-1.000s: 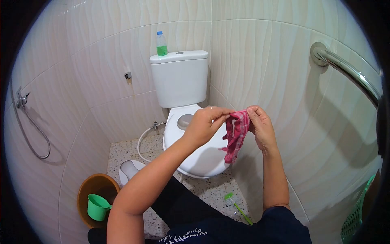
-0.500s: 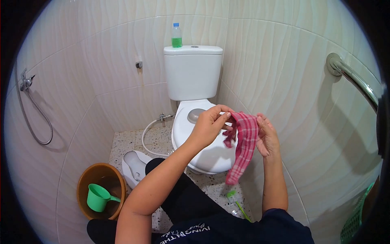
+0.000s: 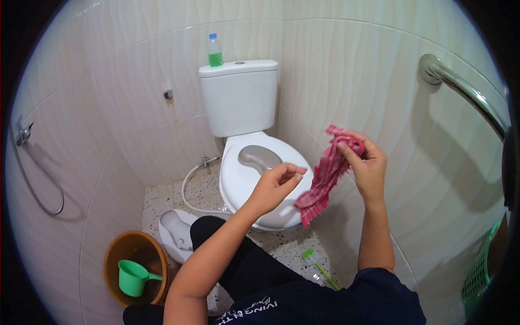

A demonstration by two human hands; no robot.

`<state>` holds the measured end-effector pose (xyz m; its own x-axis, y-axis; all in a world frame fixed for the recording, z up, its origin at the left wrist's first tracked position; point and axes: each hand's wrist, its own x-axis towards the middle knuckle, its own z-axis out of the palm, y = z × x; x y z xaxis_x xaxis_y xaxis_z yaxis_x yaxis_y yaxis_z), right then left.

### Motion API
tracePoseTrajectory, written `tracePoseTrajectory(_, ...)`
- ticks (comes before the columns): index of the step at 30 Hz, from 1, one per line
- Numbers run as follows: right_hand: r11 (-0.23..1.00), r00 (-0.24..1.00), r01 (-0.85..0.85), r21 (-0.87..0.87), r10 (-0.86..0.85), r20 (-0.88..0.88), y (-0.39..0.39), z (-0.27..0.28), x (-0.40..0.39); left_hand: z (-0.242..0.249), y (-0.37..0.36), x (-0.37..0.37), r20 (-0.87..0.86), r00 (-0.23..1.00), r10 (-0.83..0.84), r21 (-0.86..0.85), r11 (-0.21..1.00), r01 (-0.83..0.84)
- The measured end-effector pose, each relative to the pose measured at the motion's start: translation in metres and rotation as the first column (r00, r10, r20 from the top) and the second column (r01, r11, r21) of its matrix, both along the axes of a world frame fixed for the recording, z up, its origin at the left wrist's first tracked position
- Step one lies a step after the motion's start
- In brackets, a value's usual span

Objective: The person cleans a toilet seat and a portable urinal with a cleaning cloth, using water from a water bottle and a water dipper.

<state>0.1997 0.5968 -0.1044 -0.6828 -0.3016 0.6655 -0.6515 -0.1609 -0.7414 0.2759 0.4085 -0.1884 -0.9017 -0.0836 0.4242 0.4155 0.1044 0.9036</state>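
Observation:
A pink-and-white checked cloth point(image 3: 329, 172) hangs in a bunched strip from my right hand point(image 3: 371, 168). My right thumb and fingers are closed on its upper end, and its frayed lower end hangs over the right edge of the toilet lid. My left hand point(image 3: 276, 187) is apart from the cloth, to its left, above the white toilet lid point(image 3: 271, 208). Its fingers are loosely bent, with nothing visible in them. A grey curved patch point(image 3: 259, 158) shows on the lid behind my left hand.
A bottle of green liquid point(image 3: 215, 51) stands on the toilet tank point(image 3: 238, 100). At lower left, a brown bucket point(image 3: 111, 252) holds a green dipper point(image 3: 131, 279). A green-handled brush point(image 3: 319, 265) lies on the floor. A metal grab bar point(image 3: 466, 92) juts from the right wall.
My left hand has let go of the cloth and moved down and left. My right hand has gathered the cloth's upper end and lifted it slightly. The camera view has shifted a little.

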Motion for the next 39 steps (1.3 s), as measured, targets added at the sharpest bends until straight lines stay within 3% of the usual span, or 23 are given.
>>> tracePoseTrajectory(2, 0.972, 0.964, 0.225, -0.066, -0.232, -0.13, 0.012, 0.025, 0.011, -0.021, 0.0, -0.003, 0.037, 0.999, 0.009, -0.104, 0.995, -0.005)
tracePoseTrajectory(7, 0.913, 0.906, 0.336, -0.233, -0.381, -0.185, 0.045, 0.083, 0.026, -0.059, 0.02, 0.005, 0.162, 0.985, -0.059, -0.179, 0.98, 0.088)
tracePoseTrajectory(9, 0.775, 0.516, 0.497, -0.391, -0.626, -0.584, 0.06, 0.108, 0.025, -0.055, 0.027, 0.013, 0.227, 0.971, -0.071, -0.251, 0.96, 0.129)
tracePoseTrajectory(11, 0.674, 0.302, 0.566, -0.475, -0.706, -0.641, 0.071, 0.135, 0.033, -0.048, 0.031, 0.013, 0.192, 0.976, -0.1, -0.267, 0.952, 0.15)
tracePoseTrajectory(13, 0.69, 0.301, 0.513, -0.51, -0.702, -0.645, 0.081, 0.161, 0.025, -0.042, 0.033, 0.016, 0.165, 0.979, -0.119, -0.28, 0.946, 0.162)
tracePoseTrajectory(15, 0.616, 0.134, 0.581, -0.531, -0.717, -0.684, 0.092, 0.189, 0.019, -0.032, 0.031, 0.015, 0.169, 0.979, -0.113, -0.275, 0.948, 0.157)
tracePoseTrajectory(16, 0.614, 0.126, 0.582, -0.534, -0.716, -0.687, 0.096, 0.198, 0.016, -0.031, 0.03, 0.014, 0.152, 0.981, -0.124, -0.257, 0.953, 0.16)
tracePoseTrajectory(18, 0.407, 0.017, 0.787, -0.463, -0.765, -0.644, 0.105, 0.213, 0.009, -0.03, 0.027, 0.012, 0.123, 0.986, -0.115, -0.252, 0.957, 0.143)
tracePoseTrajectory(19, 0.407, 0.012, 0.786, -0.466, -0.764, -0.646, 0.115, 0.221, 0.002, -0.029, 0.026, 0.011, 0.102, 0.99, -0.099, -0.247, 0.961, 0.122)
tracePoseTrajectory(21, 0.146, 0.061, 0.988, -0.058, -0.701, -0.711, 0.129, 0.23, -0.007, -0.026, 0.024, 0.013, 0.082, 0.992, -0.097, -0.224, 0.968, 0.113)
tracePoseTrajectory(22, 0.133, 0.157, 0.987, 0.09, -0.675, -0.721, 0.133, 0.233, 0.0, -0.024, 0.022, 0.014, 0.12, 0.988, -0.1, -0.224, 0.967, 0.125)
tracePoseTrajectory(23, 0.132, 0.154, 0.987, 0.088, -0.676, -0.721, 0.135, 0.237, 0.004, -0.022, 0.021, 0.015, 0.158, 0.982, -0.103, -0.224, 0.965, 0.137)
tracePoseTrajectory(25, -0.052, 0.106, 0.983, 0.175, -0.617, -0.779, 0.135, 0.243, 0.011, -0.023, 0.019, 0.015, 0.163, 0.981, -0.103, -0.216, 0.967, 0.137)
tracePoseTrajectory(29, -0.073, 0.153, 0.959, 0.275, -0.682, -0.715, 0.122, 0.242, 0.027, -0.023, 0.014, 0.013, 0.182, 0.979, -0.091, -0.222, 0.966, 0.131)
tracePoseTrajectory(31, -0.215, 0.008, 0.955, 0.203, -0.667, -0.745, 0.127, 0.238, 0.005, -0.021, 0.013, 0.014, 0.172, 0.981, -0.091, -0.21, 0.97, 0.127)
tracePoseTrajectory(32, -0.213, 0.015, 0.955, 0.207, -0.662, -0.75, 0.13, 0.245, -0.002, -0.019, 0.012, 0.013, 0.153, 0.984, -0.096, -0.204, 0.971, 0.126)
tracePoseTrajectory(34, -0.201, 0.243, 0.846, 0.493, -0.679, -0.693, 0.131, 0.258, -0.006, -0.016, 0.012, 0.013, 0.159, 0.983, -0.096, -0.201, 0.971, 0.127)
tracePoseTrajectory(35, -0.202, 0.253, 0.841, 0.501, -0.672, -0.696, 0.131, 0.256, -0.005, -0.017, 0.012, 0.014, 0.161, 0.982, -0.096, -0.202, 0.971, 0.128)
tracePoseTrajectory(37, -0.294, -0.017, 0.926, 0.238, -0.66, -0.751, 0.122, 0.246, 0.012, -0.019, 0.01, 0.013, 0.167, 0.981, -0.099, -0.189, 0.973, 0.13)
tracePoseTrajectory(38, -0.283, -0.024, 0.936, 0.21, -0.645, -0.764, 0.124, 0.244, 0.01, -0.02, 0.009, 0.013, 0.147, 0.984, -0.099, -0.199, 0.972, 0.127)
tracePoseTrajectory(39, -0.318, -0.108, 0.938, 0.134, -0.638, -0.763, 0.119, 0.237, 0.014, -0.021, 0.007, 0.014, 0.131, 0.987, -0.093, -0.208, 0.971, 0.119)
